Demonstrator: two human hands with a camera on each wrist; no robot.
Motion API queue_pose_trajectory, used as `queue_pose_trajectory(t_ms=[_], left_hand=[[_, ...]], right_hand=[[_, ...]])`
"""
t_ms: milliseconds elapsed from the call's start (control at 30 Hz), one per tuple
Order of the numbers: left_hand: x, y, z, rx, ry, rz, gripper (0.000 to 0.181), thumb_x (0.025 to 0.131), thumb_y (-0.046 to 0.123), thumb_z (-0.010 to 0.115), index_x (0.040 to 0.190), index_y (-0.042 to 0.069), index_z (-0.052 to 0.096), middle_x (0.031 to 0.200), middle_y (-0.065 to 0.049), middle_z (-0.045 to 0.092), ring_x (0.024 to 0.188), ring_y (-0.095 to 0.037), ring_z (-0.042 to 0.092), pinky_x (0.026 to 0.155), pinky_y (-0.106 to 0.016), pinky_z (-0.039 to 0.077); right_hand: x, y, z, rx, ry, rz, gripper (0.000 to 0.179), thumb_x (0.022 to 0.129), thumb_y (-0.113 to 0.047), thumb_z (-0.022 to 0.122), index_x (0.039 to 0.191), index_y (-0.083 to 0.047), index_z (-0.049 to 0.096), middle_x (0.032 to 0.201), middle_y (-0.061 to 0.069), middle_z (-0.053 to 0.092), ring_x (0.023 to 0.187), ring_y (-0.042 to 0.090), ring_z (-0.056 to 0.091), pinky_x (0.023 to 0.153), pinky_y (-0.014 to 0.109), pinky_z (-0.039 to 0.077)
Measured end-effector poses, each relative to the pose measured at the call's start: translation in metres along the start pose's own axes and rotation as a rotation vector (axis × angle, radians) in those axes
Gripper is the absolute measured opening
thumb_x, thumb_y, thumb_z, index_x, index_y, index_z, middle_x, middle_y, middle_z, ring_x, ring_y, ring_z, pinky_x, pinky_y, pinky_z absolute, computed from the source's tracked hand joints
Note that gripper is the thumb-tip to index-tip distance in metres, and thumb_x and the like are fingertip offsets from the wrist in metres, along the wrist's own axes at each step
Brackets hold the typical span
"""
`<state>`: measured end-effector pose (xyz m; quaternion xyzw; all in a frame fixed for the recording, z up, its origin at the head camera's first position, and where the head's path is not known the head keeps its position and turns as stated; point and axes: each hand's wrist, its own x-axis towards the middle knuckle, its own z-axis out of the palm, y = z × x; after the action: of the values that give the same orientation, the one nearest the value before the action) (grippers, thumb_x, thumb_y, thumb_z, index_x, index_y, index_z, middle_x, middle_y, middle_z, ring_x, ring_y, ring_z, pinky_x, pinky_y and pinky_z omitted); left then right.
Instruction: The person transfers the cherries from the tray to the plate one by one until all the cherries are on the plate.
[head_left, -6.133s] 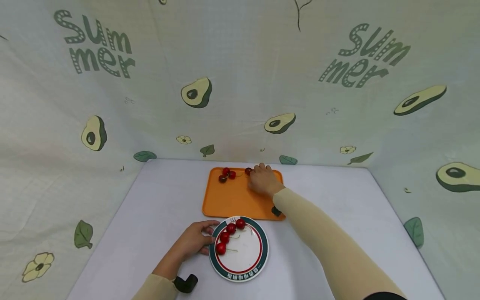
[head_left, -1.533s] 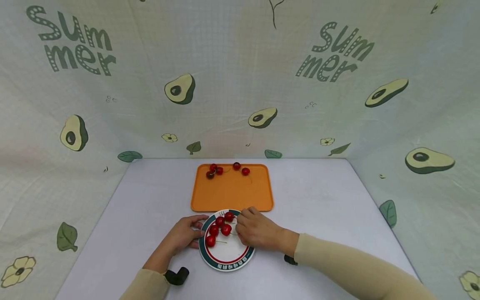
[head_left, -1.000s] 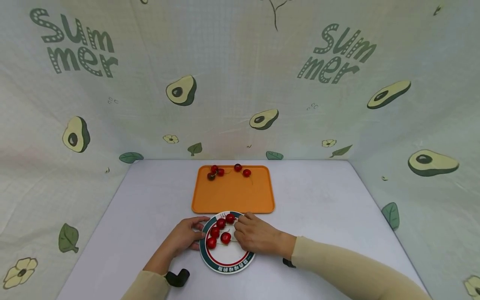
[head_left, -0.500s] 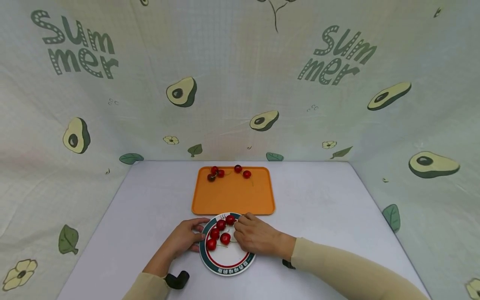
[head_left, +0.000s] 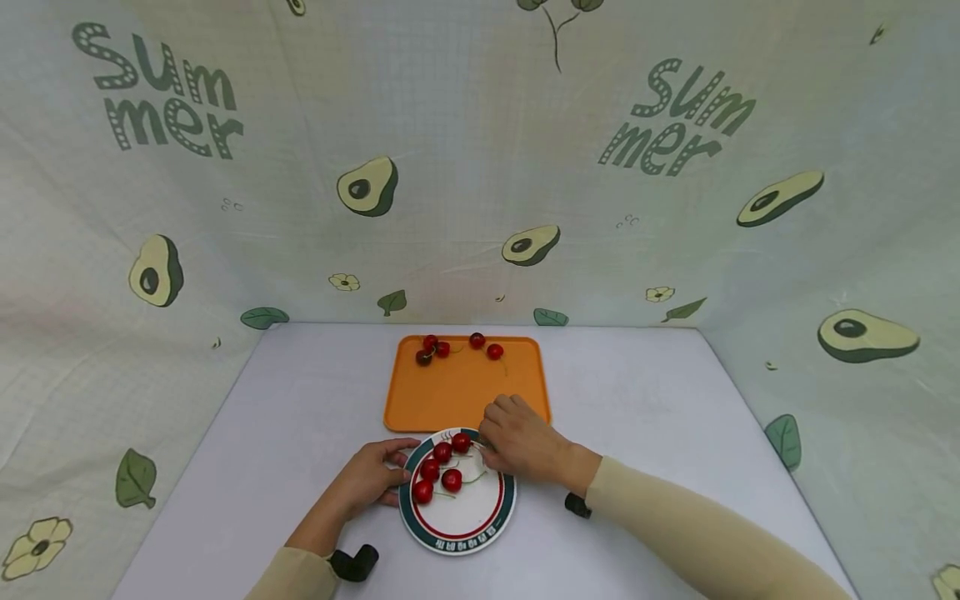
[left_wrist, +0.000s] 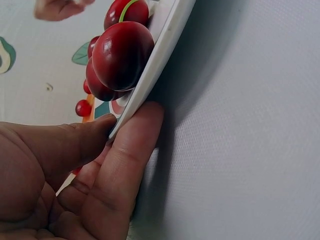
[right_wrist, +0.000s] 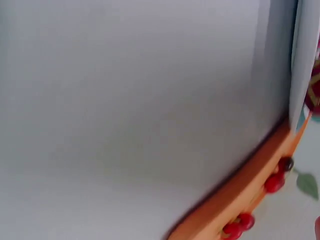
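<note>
My left hand (head_left: 369, 478) pinches the left rim of a white plate (head_left: 474, 510) with a green and red border. In the left wrist view its thumb (left_wrist: 75, 142) lies over the rim and a finger is underneath. Several red cherries (head_left: 452, 480) with stems sit on the plate's left half. Over the plate's upper right rim, close to the tray, is my right hand (head_left: 525, 437), fingers loosely bent and no cherry visible in them. Its fingertips are partly hidden in the head view.
Behind the plate lies an orange tray (head_left: 457, 396) with three cherries (head_left: 442, 349) grouped at its back left and two more (head_left: 495, 352) right of centre. The white table (head_left: 637, 417) ends at a printed cloth backdrop (head_left: 450, 125).
Since six seconds ago, one more cherry has come onto the plate. In the last half second my right hand has let go of its stem and moved up toward the tray; the left stays put.
</note>
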<state>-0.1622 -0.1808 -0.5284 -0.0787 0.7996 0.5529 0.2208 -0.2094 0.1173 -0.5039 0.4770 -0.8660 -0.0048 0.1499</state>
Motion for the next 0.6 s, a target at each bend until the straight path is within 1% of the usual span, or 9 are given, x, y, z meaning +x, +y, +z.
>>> queue_pose_trajectory(t_ms=[100,200,300,467,533,600], left_hand=[[0.000,0.000,-0.001,0.017,0.005,0.000,0.052,0.094,-0.006,0.070,0.143,0.010,0.064,0.109,-0.013,0.061,0.075,-0.021,0.068,0.063,-0.036,0.065],[0.000,0.000,-0.001,0.026,0.007,-0.001,0.051,0.094,-0.004,0.070,0.142,0.011,0.065,0.109,-0.013,0.060,0.076,-0.021,0.067,0.063,-0.036,0.065],[0.001,0.000,-0.001,0.027,0.007,0.000,0.051,0.094,-0.004,0.070,0.142,0.012,0.065,0.109,-0.013,0.060,0.075,-0.021,0.067,0.063,-0.036,0.065],[0.003,0.000,-0.001,0.028,0.005,0.002,0.052,0.094,-0.004,0.070,0.143,0.012,0.065,0.109,-0.012,0.060,0.074,-0.020,0.067,0.063,-0.036,0.065],[0.003,0.000,-0.002,0.035,0.007,0.002,0.052,0.093,-0.004,0.071,0.142,0.012,0.065,0.109,-0.012,0.060,0.074,-0.020,0.067,0.063,-0.035,0.065],[0.001,-0.001,-0.002,0.038,0.011,0.003,0.052,0.093,-0.005,0.071,0.142,0.012,0.065,0.108,-0.012,0.060,0.074,-0.021,0.066,0.063,-0.035,0.065]], right_hand=[[0.005,0.021,0.002,-0.014,0.038,0.060,0.022,0.098,-0.034,0.074,0.107,-0.014,0.070,0.102,0.001,0.061,0.099,0.021,0.051,0.086,0.033,0.045],[0.007,0.041,0.004,-0.009,0.052,0.133,0.023,0.096,-0.030,0.078,0.110,-0.012,0.071,0.105,0.004,0.062,0.100,0.024,0.050,0.086,0.035,0.046],[0.009,0.060,0.006,-0.002,0.046,0.215,0.024,0.096,-0.026,0.077,0.113,-0.011,0.071,0.107,0.007,0.062,0.102,0.026,0.050,0.087,0.037,0.047],[0.014,0.085,0.012,-0.025,-0.003,0.345,0.027,0.098,-0.027,0.075,0.118,-0.008,0.072,0.111,0.009,0.064,0.107,0.029,0.052,0.094,0.042,0.048],[0.017,0.092,0.017,-0.031,-0.029,0.394,0.029,0.099,-0.028,0.073,0.119,-0.008,0.072,0.114,0.010,0.065,0.109,0.030,0.051,0.096,0.043,0.048],[0.021,0.097,0.022,-0.024,-0.054,0.437,0.031,0.100,-0.029,0.072,0.121,-0.006,0.070,0.116,0.012,0.064,0.110,0.032,0.051,0.095,0.045,0.048]])
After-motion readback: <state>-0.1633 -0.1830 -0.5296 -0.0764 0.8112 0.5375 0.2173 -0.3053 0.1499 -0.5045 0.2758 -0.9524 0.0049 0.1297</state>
